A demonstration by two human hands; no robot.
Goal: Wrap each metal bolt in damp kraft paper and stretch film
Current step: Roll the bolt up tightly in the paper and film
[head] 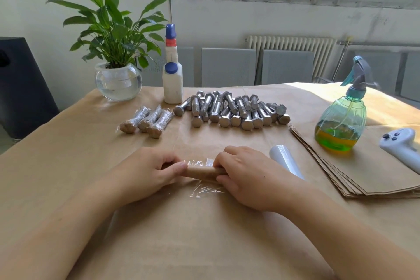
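Note:
A bolt rolled in brown kraft paper (201, 171) lies crosswise in front of me on a sheet of clear stretch film (204, 190). My left hand (147, 171) grips its left end with curled fingers. My right hand (244, 174) grips its right end. Film is also creased over the top of the roll. Behind it lies a pile of several bare metal bolts (231, 109). Three finished wrapped bolts (147, 120) lie to the pile's left. The stretch film roll (285, 159) rests just right of my right hand.
A stack of kraft paper sheets (372, 173) lies at the right, with a green spray bottle (343, 118) and a white controller (402, 145) on it. A white bottle with blue caps (172, 75) and a potted plant in a glass bowl (118, 80) stand at the back.

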